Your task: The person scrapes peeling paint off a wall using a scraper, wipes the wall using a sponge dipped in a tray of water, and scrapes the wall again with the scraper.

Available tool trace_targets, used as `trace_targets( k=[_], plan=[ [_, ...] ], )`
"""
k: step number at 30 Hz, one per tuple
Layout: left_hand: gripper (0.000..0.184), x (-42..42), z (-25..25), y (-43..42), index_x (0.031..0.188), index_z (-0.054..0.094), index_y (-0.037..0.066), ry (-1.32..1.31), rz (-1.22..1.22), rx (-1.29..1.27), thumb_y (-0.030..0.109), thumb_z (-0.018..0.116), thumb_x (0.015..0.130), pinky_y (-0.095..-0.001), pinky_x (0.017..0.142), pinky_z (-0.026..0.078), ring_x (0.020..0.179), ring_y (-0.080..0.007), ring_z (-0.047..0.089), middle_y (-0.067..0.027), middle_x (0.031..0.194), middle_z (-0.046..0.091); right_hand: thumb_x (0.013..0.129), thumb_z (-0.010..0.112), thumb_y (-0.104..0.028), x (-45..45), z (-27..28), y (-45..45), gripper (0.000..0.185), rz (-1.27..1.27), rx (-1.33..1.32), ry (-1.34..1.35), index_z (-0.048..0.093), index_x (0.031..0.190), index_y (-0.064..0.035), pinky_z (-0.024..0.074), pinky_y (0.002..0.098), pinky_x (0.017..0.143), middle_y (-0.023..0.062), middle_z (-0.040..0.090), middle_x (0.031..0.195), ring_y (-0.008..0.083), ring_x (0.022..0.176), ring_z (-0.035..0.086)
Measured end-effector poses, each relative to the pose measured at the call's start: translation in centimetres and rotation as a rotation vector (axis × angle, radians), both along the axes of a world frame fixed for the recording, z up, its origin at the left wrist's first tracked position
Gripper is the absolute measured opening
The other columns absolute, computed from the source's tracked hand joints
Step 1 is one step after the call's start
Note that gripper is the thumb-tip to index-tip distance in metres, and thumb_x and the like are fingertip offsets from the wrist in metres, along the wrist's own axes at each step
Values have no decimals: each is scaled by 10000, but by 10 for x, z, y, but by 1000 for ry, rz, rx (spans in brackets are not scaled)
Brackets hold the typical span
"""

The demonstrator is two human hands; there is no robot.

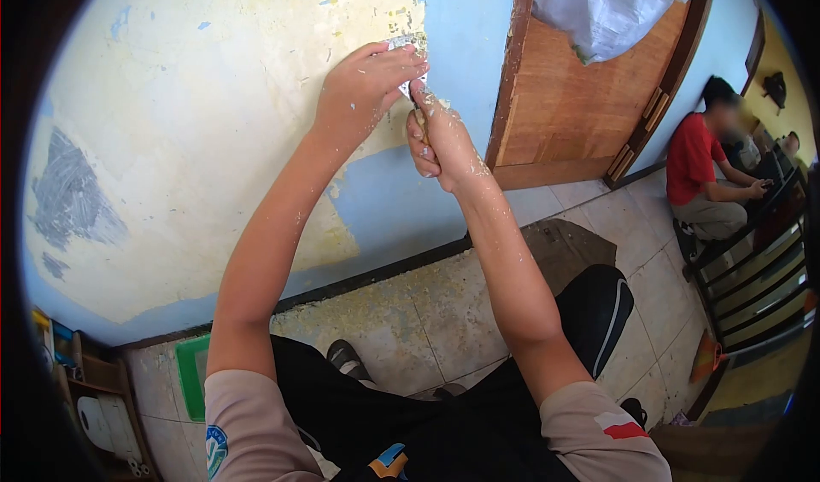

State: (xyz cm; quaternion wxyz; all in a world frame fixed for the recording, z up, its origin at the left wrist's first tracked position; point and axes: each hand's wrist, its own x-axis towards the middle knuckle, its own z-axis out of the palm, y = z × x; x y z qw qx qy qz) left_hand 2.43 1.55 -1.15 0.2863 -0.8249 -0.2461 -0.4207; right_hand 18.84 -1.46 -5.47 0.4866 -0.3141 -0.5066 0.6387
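My right hand (440, 136) is wrapped round the handle of a scraper (407, 87), whose blade lies against the wall. My left hand (367, 89) rests over the blade, its fingers stretched across it and pressing it to the surface. The wall (239, 81) shows bare cream plaster here, with blue paint (461, 46) still on it just to the right. Paint flakes cling to both hands and forearms. Part of the blade is hidden under my left fingers.
A wooden door (581, 98) with a hanging plastic bag (602, 12) is on the right. A person in red (690, 162) crouches beside a black railing (760, 286). Flakes litter the floor tiles (444, 311). A green container (193, 379) and shelf (102, 388) are lower left.
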Motion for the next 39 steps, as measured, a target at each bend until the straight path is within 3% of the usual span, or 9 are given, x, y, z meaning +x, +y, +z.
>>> trace_targets(
  k=[6, 12, 18, 24, 29, 35, 39],
  plan=[
    [396, 3, 49, 9, 1152, 770, 133, 12, 17, 92, 6, 756, 777, -389, 1056, 526, 1194, -223, 686, -23, 1188, 759, 1041, 473, -624, 4, 46, 14, 613, 33, 56, -12, 411, 663, -146, 189, 302, 363, -23, 315, 475, 112, 342, 218],
    [420, 3, 31, 1, 1162, 767, 137, 18, 41, 44, -11, 754, 769, -378, 1081, 517, 1213, -217, 674, -19, 1211, 750, 1042, 467, -624, 5, 31, 7, 610, 44, 23, -8, 415, 663, -149, 183, 300, 372, -27, 311, 481, 113, 344, 211],
    [448, -2, 73, 15, 1196, 750, 144, 100, 61, 191, -2, 746, 772, -373, 1082, 514, 1219, -212, 671, -21, 1222, 746, 1050, 464, -603, 2, 65, 13, 597, 45, 66, 27, 416, 663, -152, 196, 301, 381, -25, 311, 482, 119, 343, 214],
    [418, 1, 47, 6, 1179, 755, 131, 69, 73, 146, -7, 733, 786, -375, 1083, 516, 1213, -200, 671, -5, 1220, 746, 1045, 471, -612, 6, 47, 8, 598, 69, 40, 45, 420, 663, -155, 196, 301, 384, -27, 301, 470, 122, 342, 214],
    [473, -2, 80, 12, 1217, 739, 151, 104, 66, 216, -15, 745, 774, -378, 1092, 515, 1232, -201, 661, -11, 1249, 736, 1041, 487, -605, 3, 77, 13, 588, 75, 44, 55, 429, 668, -153, 192, 300, 382, -29, 300, 469, 119, 342, 214],
    [433, -4, 55, 12, 1190, 736, 140, 97, 59, 128, -5, 748, 782, -365, 1089, 510, 1231, -195, 656, 11, 1230, 742, 1037, 496, -608, 2, 52, 10, 591, 79, -1, 95, 435, 668, -151, 187, 293, 377, -26, 328, 488, 116, 343, 215],
    [442, -3, 86, 11, 1196, 738, 148, 102, 65, 192, 4, 757, 779, -370, 1089, 511, 1225, -189, 659, 14, 1218, 746, 1038, 495, -606, -1, 80, 12, 587, 90, 17, 100, 436, 676, -148, 184, 291, 375, -24, 332, 492, 117, 342, 214]
  ],
)
